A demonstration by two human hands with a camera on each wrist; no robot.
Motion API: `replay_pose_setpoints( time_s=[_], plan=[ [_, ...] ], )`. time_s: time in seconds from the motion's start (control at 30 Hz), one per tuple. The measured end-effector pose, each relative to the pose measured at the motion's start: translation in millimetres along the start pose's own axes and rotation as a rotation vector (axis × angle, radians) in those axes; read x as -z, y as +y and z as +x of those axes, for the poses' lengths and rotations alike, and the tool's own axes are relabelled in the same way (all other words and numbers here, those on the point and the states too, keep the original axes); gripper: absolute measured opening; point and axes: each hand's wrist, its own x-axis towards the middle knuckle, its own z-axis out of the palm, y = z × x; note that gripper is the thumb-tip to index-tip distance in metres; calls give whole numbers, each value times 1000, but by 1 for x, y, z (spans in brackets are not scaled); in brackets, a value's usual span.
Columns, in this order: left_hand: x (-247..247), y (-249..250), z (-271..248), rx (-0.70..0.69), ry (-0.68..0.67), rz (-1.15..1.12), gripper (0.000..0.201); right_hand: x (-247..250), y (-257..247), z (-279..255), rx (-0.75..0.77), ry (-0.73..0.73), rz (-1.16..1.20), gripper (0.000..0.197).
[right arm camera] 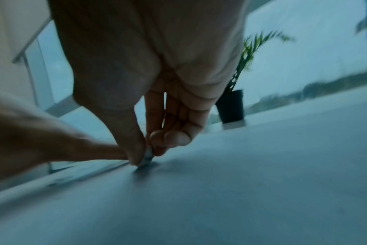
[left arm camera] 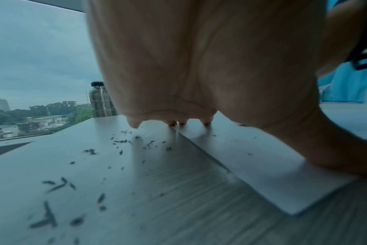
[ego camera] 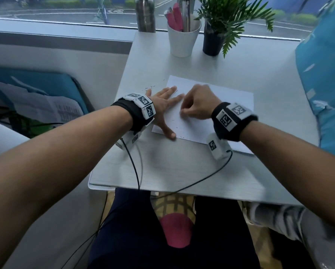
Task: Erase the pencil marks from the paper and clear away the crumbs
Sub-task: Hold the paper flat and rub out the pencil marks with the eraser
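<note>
**Rubbing out marks while the sheet is held flat**

A small eraser point(right arm camera: 148, 156) is pinched between the thumb and fingertips of the right hand point(ego camera: 196, 102), whose grip is clamped on it, with its lower tip pressed to the paper point(ego camera: 221, 105). The left hand point(ego camera: 163, 105) is laid flat with fingers spread straight, pressing the sheet's left edge to the table point(ego camera: 162, 167).

For a clean result, short light strokes are best made away from the held edge, so the sheet is not buckled or torn.

The paper lies near the middle of the table, its long axis running from left to right and slanted slightly, the left end farther off. Dark crumbs point(left arm camera: 124, 141) are scattered on the table just left of the sheet, a few on the sheet itself.
</note>
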Motion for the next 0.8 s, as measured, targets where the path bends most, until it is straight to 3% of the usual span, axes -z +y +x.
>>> replay_pose_setpoints(
  time_s=[0.07,0.2,0.33,0.5,0.57,0.7,0.8],
  plan=[
    [-1,3,-2,24,9,-10,151,6,8,5,-60,84,-3,12],
    [-6,10,-12,101,55,-6,150,2,10,-3,-39,83,-47,10],
    [-17,15,-30,127,168,2,135,11,35,-13,-167,80,-52,2],
    [-17,6,-29,-84,288,-155,112,6,37,-19,-146,102,-45,5],
    [-20,4,-25,-155,261,-229,110,9,35,-15,-147,94,-47,4],
    [-17,3,-14,-112,91,-161,120,12,31,-8,-203,137,-25,7],
    [-14,3,-12,-80,31,-90,126,-6,12,-19,-91,116,-30,11]
  ],
)
